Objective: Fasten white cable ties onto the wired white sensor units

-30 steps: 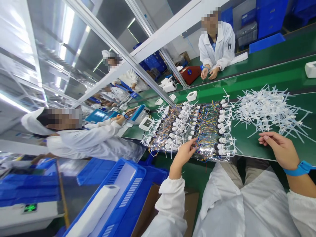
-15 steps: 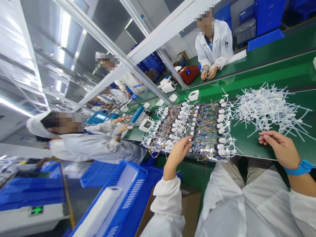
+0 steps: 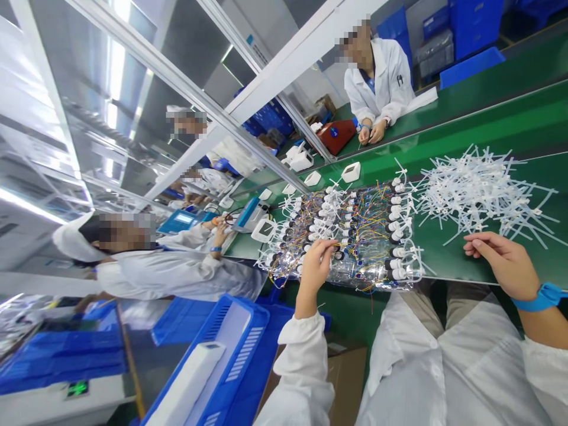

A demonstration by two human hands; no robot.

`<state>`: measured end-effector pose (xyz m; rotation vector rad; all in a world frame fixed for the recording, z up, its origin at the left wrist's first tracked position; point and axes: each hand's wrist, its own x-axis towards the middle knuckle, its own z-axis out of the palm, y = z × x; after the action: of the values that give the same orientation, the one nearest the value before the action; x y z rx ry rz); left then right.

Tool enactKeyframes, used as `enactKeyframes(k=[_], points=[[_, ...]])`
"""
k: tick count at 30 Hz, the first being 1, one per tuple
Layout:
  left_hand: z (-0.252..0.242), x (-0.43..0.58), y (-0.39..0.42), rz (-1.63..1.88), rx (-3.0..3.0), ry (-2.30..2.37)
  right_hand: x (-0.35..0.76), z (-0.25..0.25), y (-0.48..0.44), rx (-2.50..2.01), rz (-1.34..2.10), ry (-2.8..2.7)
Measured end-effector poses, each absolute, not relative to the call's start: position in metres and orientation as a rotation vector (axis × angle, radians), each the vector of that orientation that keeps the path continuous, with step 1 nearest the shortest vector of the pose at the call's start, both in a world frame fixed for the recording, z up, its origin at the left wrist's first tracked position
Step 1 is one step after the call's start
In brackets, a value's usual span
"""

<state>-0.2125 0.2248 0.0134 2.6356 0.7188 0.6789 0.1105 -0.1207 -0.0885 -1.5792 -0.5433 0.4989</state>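
Along the near edge of the green surface, the left hand has shifted leftward over the wired parts, suggesting the handling now centres on a row farther from the cable ties; whether its grip holds anything, I cannot tell. The right hand curls loosely just short of that heap, its grip likewise unclear.
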Motion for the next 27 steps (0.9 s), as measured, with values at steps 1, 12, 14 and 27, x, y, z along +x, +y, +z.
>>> enactKeyframes(k=[1,12,14,27], points=[[0.011,-0.212,0.225,0.718,2.591,0.729,0.111,-0.089,-0.121,-1.581,0.498,-0.547],[0.023,-0.211,0.236,0.932,2.404,0.671,0.109,-0.088,-0.122,-1.568,0.500,-0.546],[0.029,-0.214,0.238,0.971,2.361,0.688,0.109,-0.088,-0.121,-1.553,0.504,-0.538],[0.062,-0.215,0.265,0.928,2.803,0.625,0.113,-0.096,-0.122,-1.593,0.473,-0.540]])
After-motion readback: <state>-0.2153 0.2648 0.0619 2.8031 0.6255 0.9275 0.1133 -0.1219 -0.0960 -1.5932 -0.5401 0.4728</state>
